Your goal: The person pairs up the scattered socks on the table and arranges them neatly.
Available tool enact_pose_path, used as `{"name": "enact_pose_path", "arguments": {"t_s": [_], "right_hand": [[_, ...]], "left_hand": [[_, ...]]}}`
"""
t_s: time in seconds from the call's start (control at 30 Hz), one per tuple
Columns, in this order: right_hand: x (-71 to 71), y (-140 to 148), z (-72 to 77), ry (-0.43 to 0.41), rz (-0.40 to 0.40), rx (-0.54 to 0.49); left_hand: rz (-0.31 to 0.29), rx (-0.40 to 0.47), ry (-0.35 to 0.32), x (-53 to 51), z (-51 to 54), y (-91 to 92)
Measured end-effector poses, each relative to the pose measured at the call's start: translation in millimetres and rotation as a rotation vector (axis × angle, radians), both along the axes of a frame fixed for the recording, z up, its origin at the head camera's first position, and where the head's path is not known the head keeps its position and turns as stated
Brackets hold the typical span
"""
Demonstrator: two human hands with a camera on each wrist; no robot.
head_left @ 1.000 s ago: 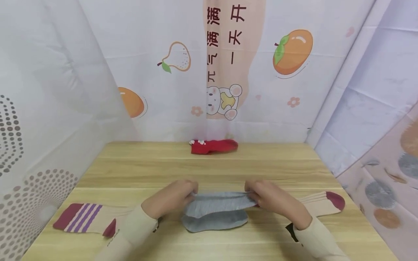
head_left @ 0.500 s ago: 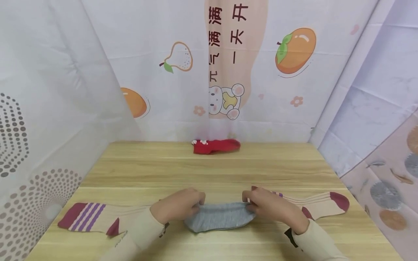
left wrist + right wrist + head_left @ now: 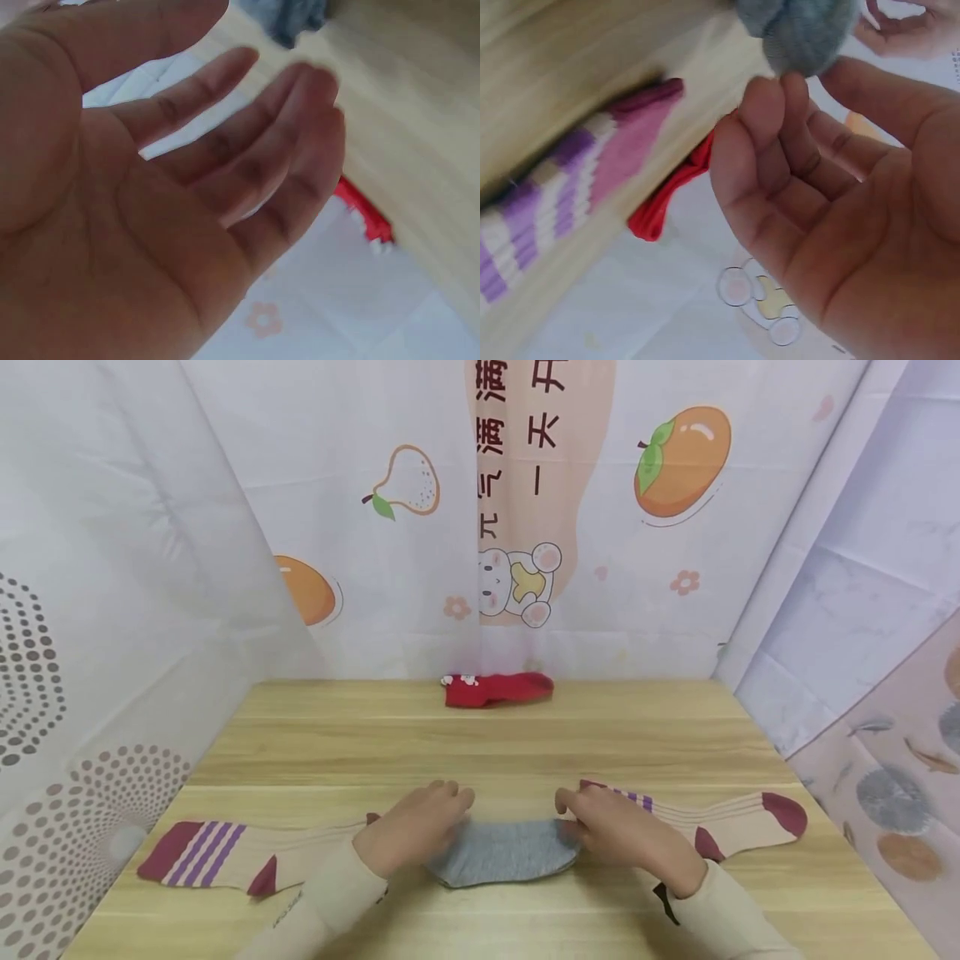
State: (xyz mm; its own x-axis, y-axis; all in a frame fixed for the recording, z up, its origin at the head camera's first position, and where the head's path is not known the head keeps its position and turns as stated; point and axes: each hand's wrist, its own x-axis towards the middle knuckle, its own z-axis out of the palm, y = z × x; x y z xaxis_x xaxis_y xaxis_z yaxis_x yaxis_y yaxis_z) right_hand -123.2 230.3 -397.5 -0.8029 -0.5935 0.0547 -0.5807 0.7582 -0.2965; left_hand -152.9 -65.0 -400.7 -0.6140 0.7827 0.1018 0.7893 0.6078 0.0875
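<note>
A grey sock (image 3: 510,853) lies folded on the table between the two hands. My left hand (image 3: 416,828) is at its left end, fingers loosely bent. In the left wrist view the left palm (image 3: 142,195) shows nothing held, and the grey sock (image 3: 289,19) is apart from the fingertips. My right hand (image 3: 618,828) is at the sock's right end. In the right wrist view the right hand's fingers (image 3: 761,112) and thumb are parted beside the grey sock (image 3: 810,37); whether they touch it is hard to tell.
Cream socks with maroon and purple parts lie on both sides, one left (image 3: 217,856) and one right (image 3: 738,818). A red sock (image 3: 498,690) lies at the back edge of the wooden table (image 3: 360,735). Printed curtains (image 3: 360,577) hang behind and beside it.
The grey sock, held up with an opened fold a second ago, has come down folded onto the table. The left fingers have let go and lifted; the right fingers have loosened.
</note>
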Motion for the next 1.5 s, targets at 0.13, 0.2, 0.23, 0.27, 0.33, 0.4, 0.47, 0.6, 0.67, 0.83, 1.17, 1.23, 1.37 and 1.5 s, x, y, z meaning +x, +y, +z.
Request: {"name": "enact_pose_path", "arguments": {"t_s": [0.13,0.2,0.23,0.27,0.33,0.4,0.47,0.6,0.67,0.83,1.17,1.23,1.37,1.5], "right_hand": [[7.6,-16,4.8,0.114,0.035,0.005],[15.4,-25,3.8,0.141,0.071,0.023],[19.8,-29,1.8,0.147,0.092,0.038],[24.9,-33,-0.4,0.138,0.108,0.059],[36.1,-38,-6.0,0.105,0.111,0.092],[45.8,-41,-11.4,0.057,0.097,0.114],[52.9,-40,-15.8,0.024,0.054,0.114],[55.4,-36,-20.3,0.005,0.007,0.090],[53.6,-35,-21.0,0.014,0.004,0.084],[48.5,-37,-21.3,0.048,0.026,0.074],[32.3,-39,-27.1,0.038,0.035,0.034],[27.3,-40,-27.8,0.052,0.040,0.032],[18.1,-44,-29.9,0.073,0.043,0.009],[7.0,-47,-33.2,0.095,0.023,-0.003]], "left_hand": [[-0.037,-0.008,-0.005,12.1,9.5,8.7],[-0.080,-0.004,-0.074,20.3,11.4,14.1],[-0.097,-0.006,-0.115,24.4,10.5,16.5],[-0.109,-0.016,-0.149,28.5,9.7,18.1],[-0.113,-0.053,-0.172,36.2,5.9,19.7],[-0.113,-0.089,-0.157,43.1,1.4,19.9],[-0.111,-0.110,-0.140,49.1,-2.0,19.0],[-0.102,-0.112,-0.138,57.3,-6.1,16.3],[-0.088,-0.111,-0.146,58.8,-7.0,14.7],[-0.050,-0.103,-0.157,57.0,-10.9,11.1],[-0.009,-0.074,-0.176,44.7,-17.5,10.7],[-0.006,-0.072,-0.164,41.2,-18.0,10.4],[0.003,-0.074,-0.139,33.7,-17.8,9.2],[0.003,-0.071,-0.119,25.8,-16.9,10.8]]}}
